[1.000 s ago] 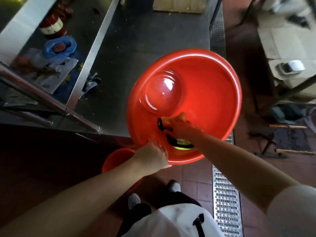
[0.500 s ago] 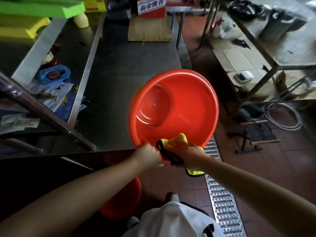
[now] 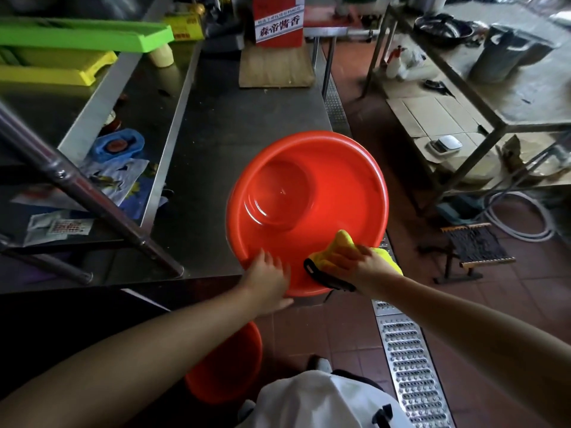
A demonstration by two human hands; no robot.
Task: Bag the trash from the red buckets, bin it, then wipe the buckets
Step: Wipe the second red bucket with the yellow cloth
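A wide red bucket is tilted toward me at the near right corner of the steel table, its inside bare and shiny. My left hand grips its near rim, fingers inside and thumb under the edge. My right hand holds a yellow cloth with a black trim strip against the near rim. A second red bucket stands on the floor under my left forearm, partly hidden.
A metal shelf rail slants across the left. Green and yellow trays, a blue wrapper and papers lie left. A red carton stands on a board at the back. A floor drain grate runs on the right, with a small stool beyond.
The bucket has moved away from my face and down to the table corner. My right hand with the cloth slid from inside the bucket to its near rim. The view tilted up.
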